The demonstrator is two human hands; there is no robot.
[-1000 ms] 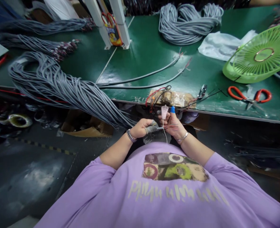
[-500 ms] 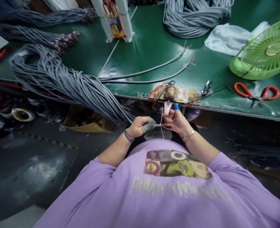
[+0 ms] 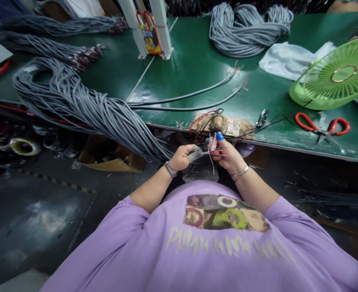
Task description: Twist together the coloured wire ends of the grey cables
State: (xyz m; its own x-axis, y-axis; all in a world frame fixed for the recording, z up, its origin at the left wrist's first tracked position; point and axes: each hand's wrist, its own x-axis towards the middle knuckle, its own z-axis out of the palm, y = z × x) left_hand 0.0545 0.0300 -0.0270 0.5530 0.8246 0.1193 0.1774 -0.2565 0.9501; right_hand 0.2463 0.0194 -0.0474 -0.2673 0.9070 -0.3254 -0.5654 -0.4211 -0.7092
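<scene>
My left hand [image 3: 181,157], with grey coverings on its fingertips, is closed around the end of a grey cable [image 3: 205,153]. Thin coloured wires [image 3: 221,153] fan out of the stripped cable towards my right hand, and a loose white strand [image 3: 212,165] hangs below. My right hand [image 3: 230,157] is closed, a blue cover on its thumb, and pinches a small pinkish-white piece [image 3: 213,142] just above the wires. What kind of piece it is I cannot make out. Both hands are close together in front of the bench edge.
A thick bundle of grey cables [image 3: 84,99] drapes over the edge of the green bench [image 3: 185,77] on the left. Orange-handled scissors [image 3: 322,129] and a green fan [image 3: 333,75] are at right. Beyond the hands sits a taped block [image 3: 227,123] with wires. Another cable coil [image 3: 248,30] lies behind.
My right hand has moved slightly left and its thumb has come down against the pinkish-white piece. The coloured wires are now less spread and nearer its fingers. My left hand still holds the cable.
</scene>
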